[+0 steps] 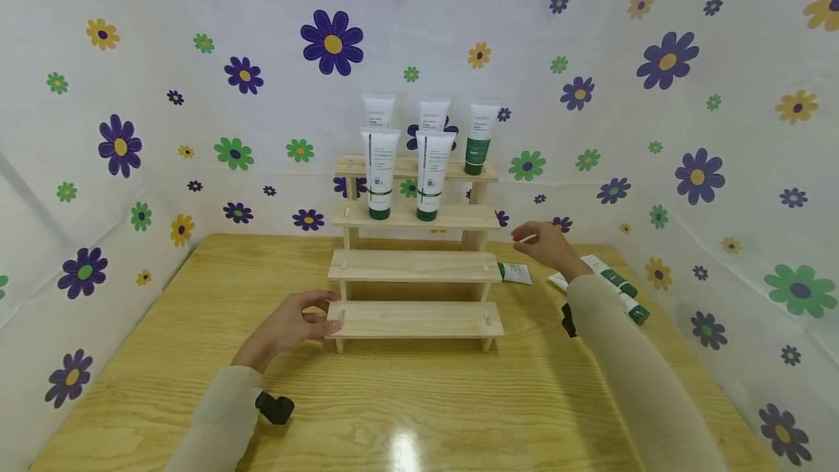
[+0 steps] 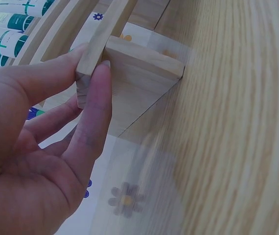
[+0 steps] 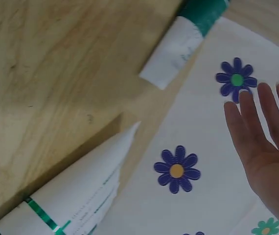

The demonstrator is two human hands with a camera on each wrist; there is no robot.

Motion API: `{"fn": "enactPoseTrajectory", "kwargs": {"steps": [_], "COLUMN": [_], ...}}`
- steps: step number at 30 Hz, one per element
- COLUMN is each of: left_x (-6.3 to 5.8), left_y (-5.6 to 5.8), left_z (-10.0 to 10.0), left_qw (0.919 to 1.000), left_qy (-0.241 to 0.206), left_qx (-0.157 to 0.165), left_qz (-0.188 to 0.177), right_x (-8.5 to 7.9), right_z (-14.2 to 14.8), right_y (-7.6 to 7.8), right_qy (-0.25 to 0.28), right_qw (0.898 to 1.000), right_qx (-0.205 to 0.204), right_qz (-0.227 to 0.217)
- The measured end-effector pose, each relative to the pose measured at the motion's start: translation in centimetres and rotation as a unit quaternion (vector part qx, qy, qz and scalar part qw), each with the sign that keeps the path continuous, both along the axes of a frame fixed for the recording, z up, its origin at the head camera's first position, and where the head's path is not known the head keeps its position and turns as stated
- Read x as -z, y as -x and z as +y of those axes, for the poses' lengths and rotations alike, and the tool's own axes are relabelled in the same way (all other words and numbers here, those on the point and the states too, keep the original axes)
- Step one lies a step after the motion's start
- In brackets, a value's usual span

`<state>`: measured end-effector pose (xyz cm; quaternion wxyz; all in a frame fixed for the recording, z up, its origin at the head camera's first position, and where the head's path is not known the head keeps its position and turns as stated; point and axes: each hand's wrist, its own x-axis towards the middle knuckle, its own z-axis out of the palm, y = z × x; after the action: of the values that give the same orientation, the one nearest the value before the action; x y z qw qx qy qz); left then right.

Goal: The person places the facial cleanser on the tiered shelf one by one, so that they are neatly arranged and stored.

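Observation:
A stepped wooden display rack (image 1: 413,266) stands on the table. My left hand (image 1: 298,323) pinches the left end of its lowest shelf; in the left wrist view the thumb and fingers (image 2: 98,107) grip the board's end. My right hand (image 1: 547,245) is in the air right of the rack, holding nothing, its fingers loosely bent. Two white tubes with green caps, one a front tube (image 1: 380,173) and one beside it (image 1: 432,175), stand on the third shelf. Several more line the top shelf, including a right-hand tube (image 1: 481,138) with a green lower half.
Behind the rack's right side lies a small tube (image 1: 515,273). Several tubes lie beyond my right forearm, one with a green cap (image 1: 637,312). A white flower-print cloth (image 1: 419,20) walls the wooden table (image 1: 367,406) at the back and both sides.

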<state>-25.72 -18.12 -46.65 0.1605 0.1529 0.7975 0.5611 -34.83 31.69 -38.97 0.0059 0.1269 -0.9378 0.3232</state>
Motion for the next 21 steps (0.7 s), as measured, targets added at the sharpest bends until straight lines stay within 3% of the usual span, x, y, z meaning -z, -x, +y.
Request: {"fn": "enactPoseTrajectory", "kwargs": {"steps": [4,10,21], "left_x": [0.0,0.1,0.2], "left_y": [0.0,0.0,0.1], "left_z": [-0.1,0.0,-0.1], "left_qw": [1.0,1.0,1.0], "left_qy": [0.004,0.005,0.004], "left_qx": [-0.003,-0.001,0.004], "left_qz": [-0.002,-0.002,0.001], "right_x": [2.3,4.4,5.7], "right_z": [0.6,0.9,1.6], "right_y": [0.2,0.7,0.6], "right_qy": [-0.035,-0.103,-0.136], "right_qw": [0.999,0.994,0.99], "right_qx": [-0.012,-0.011,-0.002], "right_qz": [-0.037,-0.036,-0.038]}}
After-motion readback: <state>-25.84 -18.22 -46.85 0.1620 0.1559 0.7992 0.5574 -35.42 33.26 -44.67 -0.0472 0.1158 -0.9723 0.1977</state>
